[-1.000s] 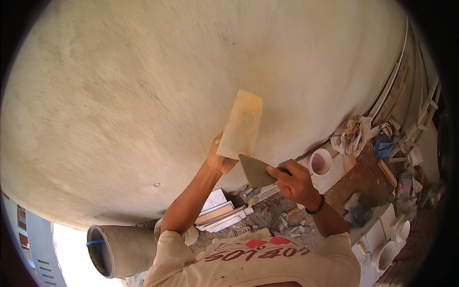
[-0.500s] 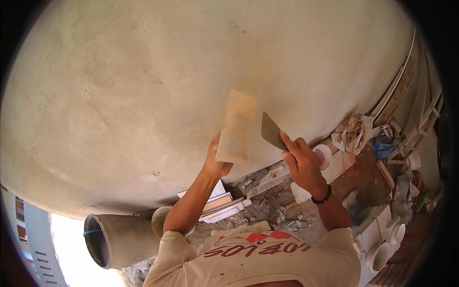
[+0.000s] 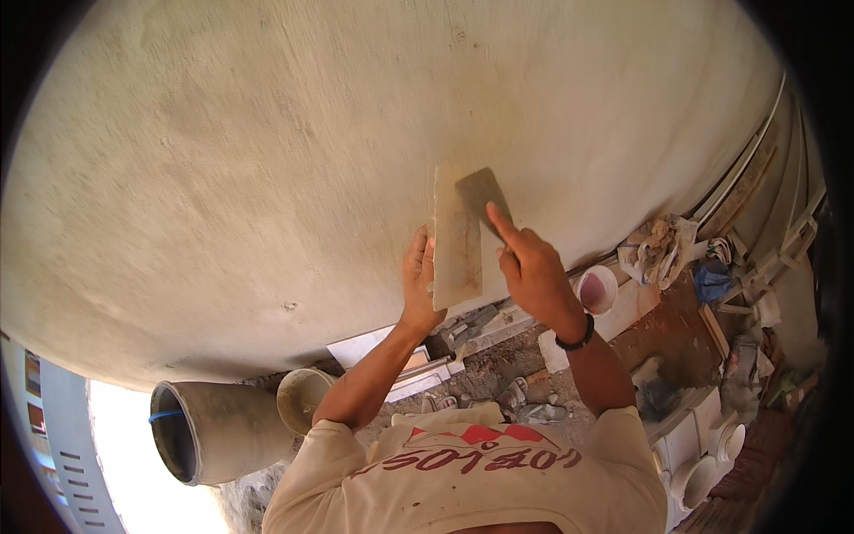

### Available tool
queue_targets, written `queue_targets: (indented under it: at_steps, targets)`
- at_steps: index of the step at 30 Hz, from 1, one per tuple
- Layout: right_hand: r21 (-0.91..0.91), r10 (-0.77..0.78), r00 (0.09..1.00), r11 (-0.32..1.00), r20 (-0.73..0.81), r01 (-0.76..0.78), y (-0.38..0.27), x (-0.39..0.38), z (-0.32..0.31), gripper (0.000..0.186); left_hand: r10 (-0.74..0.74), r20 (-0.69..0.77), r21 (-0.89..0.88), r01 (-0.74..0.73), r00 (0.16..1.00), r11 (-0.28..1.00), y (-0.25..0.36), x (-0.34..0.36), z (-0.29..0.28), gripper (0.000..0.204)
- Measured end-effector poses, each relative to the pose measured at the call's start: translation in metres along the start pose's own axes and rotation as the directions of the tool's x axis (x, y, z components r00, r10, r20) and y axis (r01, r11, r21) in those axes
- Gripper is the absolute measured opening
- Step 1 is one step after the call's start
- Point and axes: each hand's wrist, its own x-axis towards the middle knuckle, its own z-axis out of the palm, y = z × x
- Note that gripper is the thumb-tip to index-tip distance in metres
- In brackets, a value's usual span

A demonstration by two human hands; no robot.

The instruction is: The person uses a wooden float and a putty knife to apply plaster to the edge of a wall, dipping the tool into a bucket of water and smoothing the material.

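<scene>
My left hand (image 3: 418,278) is closed behind a pale rectangular plastering board (image 3: 454,258), which is upright and slightly turned, with fingers along its left edge. A handle, if there is one, is hidden behind it. In my right hand (image 3: 534,274) is a dark, flat putty knife (image 3: 481,191), its blade overlapping the board's upper right part; whether it touches the board I cannot tell. The index finger is stretched along the blade. Damp-looking marks show on the board's face. Ahead of both hands rises a large beige plastered wall (image 3: 267,160) with fine streaks.
A large grey barrel (image 3: 240,432) lies at the lower left beside a round tub (image 3: 302,397). Flat boards (image 3: 418,378) lie by the wall's foot. At right are a white bucket (image 3: 605,289), crumpled sacks (image 3: 663,249) and timber (image 3: 756,262). Rubble covers the ground.
The putty knife has moved up and left from beside the board to over its upper right part. The board has turned to show a narrower face.
</scene>
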Motion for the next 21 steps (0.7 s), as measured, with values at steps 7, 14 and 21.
queue_targets:
  at_steps: [7,14,21]
  targets:
    - [0.062,-0.048,0.997,0.997,-0.059,0.051,-0.021,0.002,-0.041,0.052,-0.156,0.161,-0.615,0.222,0.975,0.757,-0.002,-0.023,-0.018,0.048]
    - [0.022,-0.167,0.942,0.986,0.291,0.168,-0.060,-0.055,-0.005,0.051,-0.087,-0.037,-0.559,0.052,0.995,0.828,0.014,-0.008,-0.013,0.042]
    - [0.068,-0.122,0.975,0.991,0.185,0.111,-0.062,-0.025,0.004,0.051,0.144,-0.078,-0.034,-0.147,0.987,0.989,0.006,-0.008,-0.008,0.039]
